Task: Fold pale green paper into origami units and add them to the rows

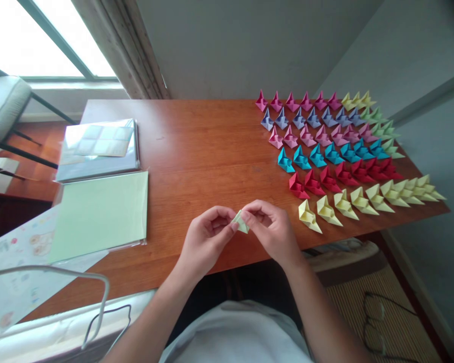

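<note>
A small folded piece of pale green paper [242,223] is held between my two hands, just above the table's front part. My left hand [208,234] pinches its left side between thumb and fingers. On its right side, my right hand [270,227] grips it with thumb and bent fingers. Nearest to my right hand stands a row of folded yellow paper pieces [307,216]. Behind that row are red [297,184], blue [285,160], pink [275,137] and purple [267,120] folded pieces in rows.
Light green paper sheets [102,212] lie on the wooden table [204,151] at the left, with a wrapped stack [70,164] behind them. A printed sheet [18,292] and a grey cable [102,278] are at the lower left. A chair [5,106] stands beyond the table.
</note>
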Action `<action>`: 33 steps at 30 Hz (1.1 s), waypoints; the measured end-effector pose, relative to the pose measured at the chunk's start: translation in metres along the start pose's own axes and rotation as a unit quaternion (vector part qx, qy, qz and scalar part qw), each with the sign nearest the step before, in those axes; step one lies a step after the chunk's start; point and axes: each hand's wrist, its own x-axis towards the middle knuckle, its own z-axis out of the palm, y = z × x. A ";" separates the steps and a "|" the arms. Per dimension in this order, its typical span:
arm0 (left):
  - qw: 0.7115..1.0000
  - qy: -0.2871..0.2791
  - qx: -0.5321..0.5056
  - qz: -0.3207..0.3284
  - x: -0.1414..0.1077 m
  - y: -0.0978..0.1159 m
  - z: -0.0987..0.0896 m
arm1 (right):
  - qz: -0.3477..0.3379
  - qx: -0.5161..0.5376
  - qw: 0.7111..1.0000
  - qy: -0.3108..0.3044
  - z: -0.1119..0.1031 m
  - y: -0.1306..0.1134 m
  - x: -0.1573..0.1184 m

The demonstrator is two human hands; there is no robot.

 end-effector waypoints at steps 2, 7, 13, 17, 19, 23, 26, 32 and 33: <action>1.000 0.009 0.002 0.009 0.000 0.001 0.000 | 0.023 0.033 0.999 -0.008 0.000 0.001 0.000; 0.999 0.041 -0.007 0.023 0.000 -0.001 0.001 | 0.036 0.004 0.999 -0.010 0.002 0.006 -0.004; 0.998 0.054 -0.005 0.025 -0.001 -0.003 0.003 | -0.015 -0.112 0.993 0.021 0.004 0.007 -0.006; 0.998 0.062 0.002 0.028 -0.002 -0.001 0.004 | -0.027 -0.114 0.992 0.037 0.005 0.009 -0.006; 0.997 0.066 0.004 0.031 -0.002 0.000 0.003 | -0.007 -0.074 0.996 0.045 0.005 0.011 -0.006; 0.998 0.051 0.000 0.029 -0.002 0.000 0.002 | -0.006 -0.054 0.998 0.039 0.001 0.010 -0.005; 1.000 0.011 0.008 0.016 -0.002 0.002 0.000 | -0.032 -0.091 0.995 0.019 -0.002 0.002 -0.004; 0.998 -0.061 0.029 -0.020 0.001 0.009 -0.002 | -0.058 -0.126 0.990 -0.020 -0.007 -0.011 -0.003; 0.997 -0.065 0.027 -0.020 0.002 0.010 -0.003 | -0.041 -0.102 0.994 -0.023 -0.007 -0.011 -0.003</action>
